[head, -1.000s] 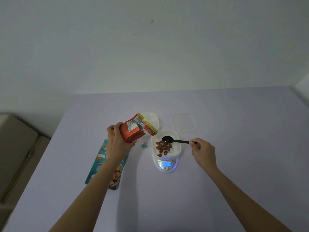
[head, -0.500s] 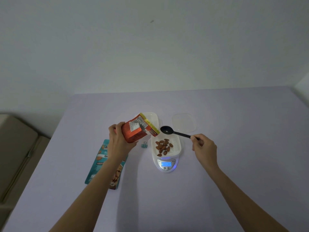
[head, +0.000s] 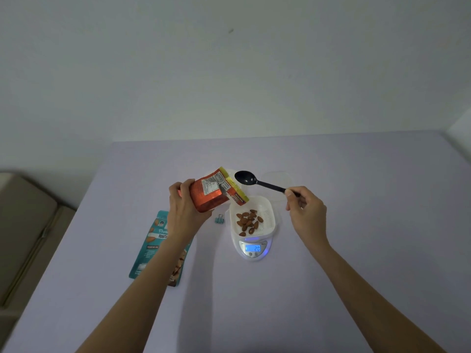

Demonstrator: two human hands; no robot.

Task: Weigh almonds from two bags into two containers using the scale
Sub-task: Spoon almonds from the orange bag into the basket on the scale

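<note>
My left hand grips an orange almond bag, tilted with its yellow-edged mouth toward the scale. My right hand holds a black spoon by the handle, its empty bowl raised just right of the bag's mouth. A white scale with a lit blue display reading 20 carries a white container holding several almonds. A teal almond bag lies flat on the table, partly under my left forearm.
A clear container and another one, mostly hidden by the orange bag, stand behind the scale. A small teal binder clip lies left of the scale. The purple table ends at a wall; a beige box sits lower left.
My right hand lifted the spoon out of the container on the scale and up to the bag's mouth. My left hand raised the orange bag slightly.
</note>
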